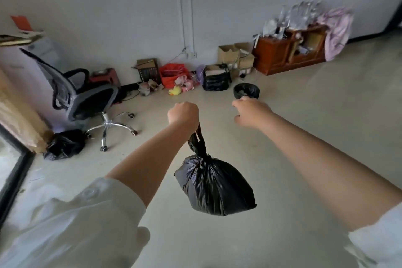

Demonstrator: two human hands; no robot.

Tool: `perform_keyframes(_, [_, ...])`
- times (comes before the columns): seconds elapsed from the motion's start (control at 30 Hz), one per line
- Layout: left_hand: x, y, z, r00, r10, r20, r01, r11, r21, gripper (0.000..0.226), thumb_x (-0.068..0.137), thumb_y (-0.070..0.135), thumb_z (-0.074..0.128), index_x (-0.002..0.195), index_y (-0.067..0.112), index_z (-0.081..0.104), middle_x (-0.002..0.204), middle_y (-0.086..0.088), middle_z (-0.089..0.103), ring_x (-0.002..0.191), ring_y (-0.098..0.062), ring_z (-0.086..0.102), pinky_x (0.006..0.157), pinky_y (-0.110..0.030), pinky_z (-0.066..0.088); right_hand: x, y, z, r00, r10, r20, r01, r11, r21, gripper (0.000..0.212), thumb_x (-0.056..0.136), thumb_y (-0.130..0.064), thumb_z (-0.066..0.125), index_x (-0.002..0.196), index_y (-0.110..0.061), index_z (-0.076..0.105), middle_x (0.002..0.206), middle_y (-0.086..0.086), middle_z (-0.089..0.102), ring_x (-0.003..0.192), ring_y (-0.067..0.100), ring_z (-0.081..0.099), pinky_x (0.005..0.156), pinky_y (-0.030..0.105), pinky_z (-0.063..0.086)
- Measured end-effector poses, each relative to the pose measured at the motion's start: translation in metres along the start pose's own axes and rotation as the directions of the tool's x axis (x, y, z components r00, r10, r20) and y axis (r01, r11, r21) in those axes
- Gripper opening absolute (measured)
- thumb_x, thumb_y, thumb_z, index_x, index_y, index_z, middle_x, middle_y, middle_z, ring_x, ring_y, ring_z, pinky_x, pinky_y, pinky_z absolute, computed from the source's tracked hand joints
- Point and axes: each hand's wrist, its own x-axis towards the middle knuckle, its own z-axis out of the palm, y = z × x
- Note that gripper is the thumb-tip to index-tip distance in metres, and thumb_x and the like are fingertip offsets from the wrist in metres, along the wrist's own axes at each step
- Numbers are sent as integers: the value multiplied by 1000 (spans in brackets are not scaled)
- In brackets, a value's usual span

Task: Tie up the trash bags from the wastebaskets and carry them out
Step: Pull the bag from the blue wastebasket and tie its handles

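- Far left, against the wall: a loose black bag (65, 144) slumped on the floor (293, 115), just beside a tilted brown board.
- Next to it: a grey office chair (87, 98) on a chrome star base, backrest leaning left.
- Along the wall further right: a red bag (173, 74), a yellow duck toy (175, 91) and crumpled scraps on the floor.
- Centre: left hand (183, 113) raised, fingers curled tight round the handles of a tied black trash bag (214, 187); bag hanging free below the fist, clear of the floor, knot closed at its neck.
- Right of centre: a square bin lined in black (216, 78) by the wall, then a round wastebasket (247, 91) with a black liner, standing on the floor away from the wall.
- Right hand (252, 112) stretched forward, holding nothing, fingers loosely bent; overlapping the wastebasket's near rim in view, contact not clear.
- Far right: a wooden cabinet (282, 54) heaped with clutter, a pink cloth (338, 30) draped over its end.
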Motion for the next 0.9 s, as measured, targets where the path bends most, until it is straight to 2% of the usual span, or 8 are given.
perform_keyframes(0.1, [82,31,1,995,82,54,-82,997,9,28,88,-5,44,108,2,63,115,-11,63,107,-28,60,70,-28,43,68,43,-8,996,84,-2,-84,996,-7,38,90,-21,45,126,-10,45,131,14,45,120,33,46,90,39,43])
perform_keyframes(0.23, [187,78,9,980,166,108,-169,985,20,30,89,-4,44,112,2,60,120,-11,60,113,-27,55,80,-29,47,151,103,-3,983,175,48,-177,984,26,39,90,-21,44,128,-11,43,131,14,44,119,33,46,88,37,42])
perform_keyframes(0.37, [293,124,26,967,202,154,-211,977,44,29,89,-3,44,112,3,59,119,-10,59,114,-27,54,76,-27,42,241,171,10,976,203,75,-206,978,32,37,90,-19,44,125,-9,44,128,14,46,117,32,46,86,36,42])
perform_keyframes(0.43, [355,150,35,969,184,163,-197,978,64,30,89,-2,44,114,3,59,120,-10,59,114,-27,55,75,-27,41,296,213,12,979,194,62,-196,980,37,38,90,-19,44,127,-10,44,129,14,46,119,32,45,87,37,42])
perform_keyframes(0.63, [509,205,41,978,65,197,-88,990,109,31,90,-2,44,117,3,58,123,-11,58,115,-27,55,85,-30,47,432,323,3,984,151,89,-153,988,19,39,91,-20,43,129,-9,43,130,15,46,120,34,46,90,39,43])
perform_keyframes(0.9, [719,241,64,984,16,180,-43,988,148,31,92,1,43,119,3,58,122,-12,57,116,-27,53,84,-31,48,645,404,7,992,68,110,-74,996,53,42,90,-19,42,132,-10,43,134,14,46,122,34,44,95,42,42])
